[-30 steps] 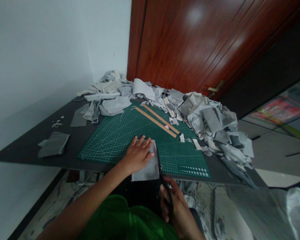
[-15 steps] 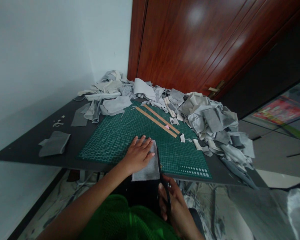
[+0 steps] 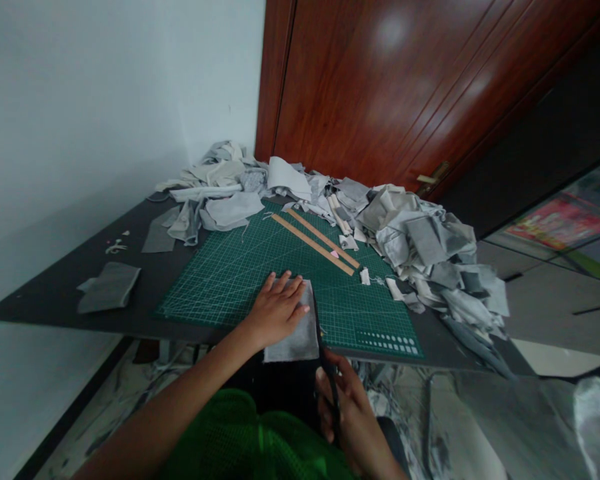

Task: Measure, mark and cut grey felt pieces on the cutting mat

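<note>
Light is dim and cool, its source impossible to tell. A soft, round glare marks the varnished wooden door [image 3: 360, 100] at one o'clock; the white wall [image 3: 105, 100] at ten o'clock fades into shadow toward nine. Near six o'clock, the black scissors [image 3: 323, 355] almost merge with darkness. Wide-angle stretching warps the margins, and the red panel [image 3: 563, 223] at three o'clock looks smeared.

The dark worktop [image 3: 55, 293] carries a green mat [image 3: 220, 273], with a heap of pale and grey cloth [image 3: 423, 237] along the back and right. A folded patch [image 3: 111, 288] lies left, near small scraps [image 3: 116, 247], possibly thread.
</note>
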`<state>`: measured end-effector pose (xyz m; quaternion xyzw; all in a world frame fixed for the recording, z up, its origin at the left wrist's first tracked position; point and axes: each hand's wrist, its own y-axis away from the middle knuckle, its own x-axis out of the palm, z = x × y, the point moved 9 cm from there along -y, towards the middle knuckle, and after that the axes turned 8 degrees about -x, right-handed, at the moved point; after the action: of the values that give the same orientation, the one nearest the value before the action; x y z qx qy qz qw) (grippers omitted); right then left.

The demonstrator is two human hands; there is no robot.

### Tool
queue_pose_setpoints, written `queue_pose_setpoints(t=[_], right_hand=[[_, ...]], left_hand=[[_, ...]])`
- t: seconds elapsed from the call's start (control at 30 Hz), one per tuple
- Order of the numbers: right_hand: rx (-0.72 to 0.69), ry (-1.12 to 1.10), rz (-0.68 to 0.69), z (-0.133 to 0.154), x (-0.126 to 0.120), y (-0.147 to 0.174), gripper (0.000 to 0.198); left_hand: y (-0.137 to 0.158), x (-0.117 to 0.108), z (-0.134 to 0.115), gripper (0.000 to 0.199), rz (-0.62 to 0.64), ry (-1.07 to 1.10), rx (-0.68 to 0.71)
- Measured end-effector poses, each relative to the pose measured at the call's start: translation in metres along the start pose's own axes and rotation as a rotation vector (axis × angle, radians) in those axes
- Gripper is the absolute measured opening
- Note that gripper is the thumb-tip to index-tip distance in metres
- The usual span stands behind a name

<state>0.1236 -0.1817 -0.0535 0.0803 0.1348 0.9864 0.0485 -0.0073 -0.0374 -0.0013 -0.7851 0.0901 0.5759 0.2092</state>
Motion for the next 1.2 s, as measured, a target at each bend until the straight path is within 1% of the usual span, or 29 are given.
queue_pose_setpoints(t=[0.27, 0.63, 0.77, 0.97, 1.1, 1.2], right_hand=[[-0.005, -0.008, 0.003, 0.003, 0.001, -0.001, 0.072], [-0.015, -0.012, 0.014, 0.0, 0.002, 0.0, 0.069], [0.004, -0.035, 0.007, 0.001, 0.002, 0.0, 0.071], [0.085, -0.144, -0.031, 0.001, -0.003, -0.006, 0.071], [0.092, -0.135, -0.027, 0.006, -0.003, -0.011, 0.066], [0.082, -0.109, -0.013, 0.01, 0.0, -0.015, 0.069]], left_hand=[[0.0, 0.0, 0.001, 0.056, -0.017, 0.007, 0.002], [0.0, 0.001, 0.001, 0.057, -0.007, 0.002, 0.001], [0.0, 0.0, 0.0, 0.057, -0.002, 0.003, -0.001], [0.0, 0.002, 0.001, 0.057, 0.01, 0.002, -0.001], [0.0, 0.002, 0.001, 0.057, 0.004, 0.002, 0.0], [0.001, 0.002, 0.001, 0.058, 0.007, 0.0, 0.0]])
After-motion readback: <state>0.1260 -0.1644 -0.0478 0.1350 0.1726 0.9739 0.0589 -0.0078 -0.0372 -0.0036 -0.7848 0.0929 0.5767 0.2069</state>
